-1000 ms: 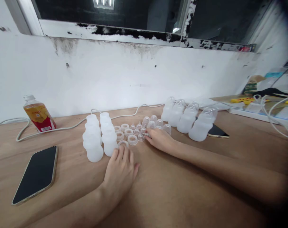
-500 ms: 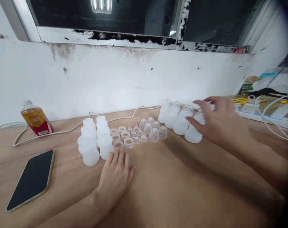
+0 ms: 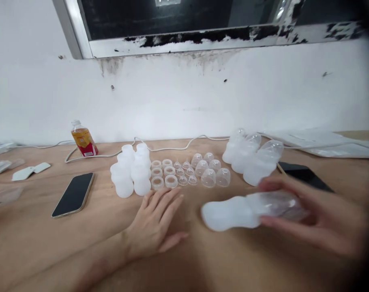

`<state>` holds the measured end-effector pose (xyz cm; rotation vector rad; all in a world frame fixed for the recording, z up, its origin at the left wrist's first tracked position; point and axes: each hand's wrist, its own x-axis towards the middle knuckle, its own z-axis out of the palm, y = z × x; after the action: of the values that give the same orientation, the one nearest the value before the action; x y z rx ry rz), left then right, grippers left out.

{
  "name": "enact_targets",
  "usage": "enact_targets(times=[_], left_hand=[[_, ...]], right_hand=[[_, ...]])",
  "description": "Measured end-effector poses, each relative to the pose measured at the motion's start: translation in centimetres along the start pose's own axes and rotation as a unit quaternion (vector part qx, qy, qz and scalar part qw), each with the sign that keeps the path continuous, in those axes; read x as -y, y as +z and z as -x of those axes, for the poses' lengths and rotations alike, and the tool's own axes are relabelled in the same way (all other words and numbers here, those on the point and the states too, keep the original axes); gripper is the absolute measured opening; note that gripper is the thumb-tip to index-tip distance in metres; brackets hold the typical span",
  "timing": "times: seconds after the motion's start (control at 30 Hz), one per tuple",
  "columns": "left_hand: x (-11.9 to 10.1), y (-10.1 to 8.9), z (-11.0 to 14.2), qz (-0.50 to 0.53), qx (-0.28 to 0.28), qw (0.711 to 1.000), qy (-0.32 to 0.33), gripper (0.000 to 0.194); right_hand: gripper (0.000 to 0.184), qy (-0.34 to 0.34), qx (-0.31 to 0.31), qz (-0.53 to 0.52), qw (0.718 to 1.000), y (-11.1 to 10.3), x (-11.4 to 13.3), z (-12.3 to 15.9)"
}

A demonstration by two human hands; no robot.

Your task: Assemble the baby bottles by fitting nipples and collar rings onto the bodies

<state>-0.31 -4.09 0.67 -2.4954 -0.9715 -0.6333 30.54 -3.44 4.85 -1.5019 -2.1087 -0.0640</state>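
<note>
Two hands nearest, both bare. Left hand [image 3: 158,223] palm down over the table [image 3: 108,215], fingers loosely spread, thumb well apart, nothing held; half a second ago these fingers lay closer together. Right hand [image 3: 333,219] pinches the clear-domed end of a bottle [image 3: 233,213], thumb on the near side, fingers on the far side. Bottle lies tilted over sideways, base toward the left hand; blurred, so contact with the wood cannot be told. Change: it stood at the near end of the capped row a half second back; row of four now three capped bottles [image 3: 254,168]. View has swung left, bringing in white pieces [image 3: 31,171] at the left side.

Surface: pale brown wood. Open stretch between left hand and held bottle, widening toward the near edge of view. Just beyond the left fingertips, six rings [image 3: 157,183]; right of these, six small clear teats [image 3: 192,180], then six clear domes [image 3: 223,177]. White bottles [image 3: 123,184] stand in two files left of the rings. One phone [image 3: 73,194] farther left; another phone [image 3: 306,174] partly behind the right hand.

Farther: white cord [image 3: 172,149], drink bottle [image 3: 84,140], scuffed wall [image 3: 172,93], dark window [image 3: 172,20].
</note>
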Motion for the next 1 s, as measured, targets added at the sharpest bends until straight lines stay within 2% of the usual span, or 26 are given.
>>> enact_targets(times=[0.03, 0.1, 0.13, 0.23, 0.33, 0.43, 0.5, 0.6, 0.67, 0.7, 0.77, 0.9, 1.0], left_hand=[[-0.5, -0.1, -0.4, 0.021, 0.001, 1.000, 0.006, 0.062], [-1.5, 0.0, -1.2, 0.061, 0.013, 0.998, 0.015, 0.066], [-1.9, 0.1, -1.6, 0.075, 0.025, 0.997, 0.012, 0.062], [-2.3, 0.8, -2.3, 0.083, 0.043, 0.995, -0.016, 0.045], [-1.9, 1.2, -2.6, 0.079, 0.053, 0.995, -0.026, 0.044], [-1.4, 0.8, -2.7, 0.109, 0.088, 0.990, -0.014, 0.048], [-0.9, 0.1, -2.7, 0.142, 0.107, 0.984, -0.011, 0.049], [0.4, -1.1, -2.0, 0.171, 0.124, 0.977, -0.038, 0.044], [1.4, -1.6, -1.0, 0.142, 0.095, 0.981, -0.087, 0.039], [1.9, -1.7, -0.4, 0.116, 0.074, 0.983, -0.119, 0.039], [2.7, -1.7, 0.7, 0.082, 0.046, 0.983, -0.158, 0.042], [2.9, -1.4, 1.6, 0.081, 0.051, 0.982, -0.163, 0.045], [2.8, -1.4, 1.5, 0.090, 0.060, 0.980, -0.166, 0.043]], right_hand=[[0.036, -0.017, 0.067, -0.087, 0.994, 0.8, 1.6, 0.1], [0.035, -0.040, 0.167, -0.186, 0.967, 2.5, 4.2, 0.0], [0.033, -0.057, 0.196, -0.209, 0.956, 3.3, 5.1, -0.2], [0.033, -0.063, 0.224, -0.233, 0.944, 5.1, 5.9, -0.9], [0.036, -0.089, 0.229, -0.213, 0.946, 5.9, 5.5, -0.9], [0.041, -0.163, 0.210, -0.155, 0.951, 6.1, 4.8, -0.5], [0.038, -0.226, 0.174, -0.096, 0.954, 6.0, 3.9, -0.1], [0.032, -0.287, 0.074, 0.008, 0.955, 5.3, 1.9, 0.0], [0.032, -0.225, 0.011, 0.057, 0.973, 4.4, 0.5, -0.3], [0.034, -0.184, 0.002, 0.072, 0.980, 4.0, -0.1, -0.5], [0.040, -0.132, 0.026, 0.082, 0.987, 3.4, -0.6, -0.8], [0.042, -0.167, 0.124, 0.072, 0.975, 3.5, 0.0, -1.1], [0.041, -0.162, 0.118, 0.115, 0.973, 4.2, 0.3, -1.6]])
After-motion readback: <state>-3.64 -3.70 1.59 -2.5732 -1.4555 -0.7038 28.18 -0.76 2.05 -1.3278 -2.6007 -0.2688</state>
